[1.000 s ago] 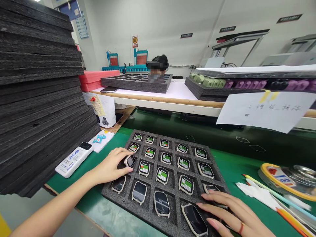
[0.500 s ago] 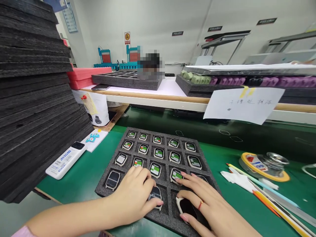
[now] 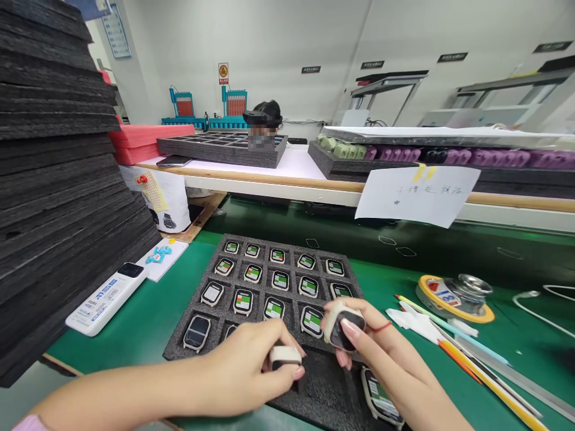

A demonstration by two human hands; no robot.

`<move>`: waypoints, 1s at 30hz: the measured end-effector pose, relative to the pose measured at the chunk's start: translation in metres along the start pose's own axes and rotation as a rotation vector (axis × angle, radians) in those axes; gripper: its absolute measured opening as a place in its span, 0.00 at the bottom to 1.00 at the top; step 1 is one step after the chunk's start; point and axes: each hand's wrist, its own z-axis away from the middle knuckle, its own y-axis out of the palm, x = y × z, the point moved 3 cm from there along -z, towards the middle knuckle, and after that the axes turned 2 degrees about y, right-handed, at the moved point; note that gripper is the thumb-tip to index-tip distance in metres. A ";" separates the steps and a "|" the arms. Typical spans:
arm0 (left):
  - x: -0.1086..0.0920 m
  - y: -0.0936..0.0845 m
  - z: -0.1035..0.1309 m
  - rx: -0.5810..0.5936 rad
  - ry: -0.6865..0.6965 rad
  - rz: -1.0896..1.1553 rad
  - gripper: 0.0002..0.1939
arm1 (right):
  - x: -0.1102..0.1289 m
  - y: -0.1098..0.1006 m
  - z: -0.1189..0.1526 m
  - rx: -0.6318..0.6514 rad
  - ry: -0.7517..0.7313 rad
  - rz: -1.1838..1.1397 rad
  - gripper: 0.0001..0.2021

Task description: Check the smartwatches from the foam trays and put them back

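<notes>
A pale-rimmed watch (image 3: 286, 354) is grasped by the left hand (image 3: 254, 366) and a second watch (image 3: 333, 325) by the right hand (image 3: 381, 347), both held over the near part of the dark foam tray (image 3: 326, 377) that is laid on the green tabletop (image 3: 380, 284).

Number 18 (image 3: 447, 296) on tape roll (image 3: 457, 310)

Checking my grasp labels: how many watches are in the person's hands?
2: one watch in the left hand, seen edge-on; another watch in the right hand, partly covered. The hands could hide more.
</notes>
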 end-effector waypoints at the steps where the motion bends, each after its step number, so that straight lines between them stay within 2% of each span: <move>1: 0.001 -0.003 -0.005 -0.032 -0.048 0.073 0.06 | -0.001 0.005 -0.004 -0.009 0.054 -0.102 0.15; 4: 0.011 -0.014 -0.022 -0.145 -0.117 0.272 0.08 | -0.004 0.019 -0.013 0.066 0.189 -0.370 0.20; 5: 0.015 -0.017 -0.027 -0.155 -0.134 0.355 0.12 | -0.005 0.022 -0.014 0.105 0.222 -0.443 0.22; 8: 0.027 -0.018 -0.032 -0.106 -0.213 0.635 0.31 | -0.009 0.028 -0.012 0.199 0.276 -0.560 0.25; 10: 0.031 -0.016 -0.030 -0.097 -0.246 0.727 0.36 | -0.013 0.030 -0.008 0.254 0.297 -0.560 0.25; 17: 0.030 0.001 -0.016 -0.048 -0.238 0.666 0.37 | -0.027 0.026 -0.001 0.372 0.285 -0.550 0.24; 21: 0.034 0.001 -0.010 -0.027 -0.255 0.682 0.34 | -0.036 0.023 0.000 0.554 0.293 -0.577 0.24; 23: 0.037 0.000 -0.009 -0.018 -0.254 0.703 0.34 | -0.038 0.023 -0.001 0.604 0.305 -0.584 0.24; 30: 0.042 0.000 -0.009 -0.016 -0.322 0.714 0.36 | -0.037 0.025 -0.003 0.593 0.346 -0.598 0.25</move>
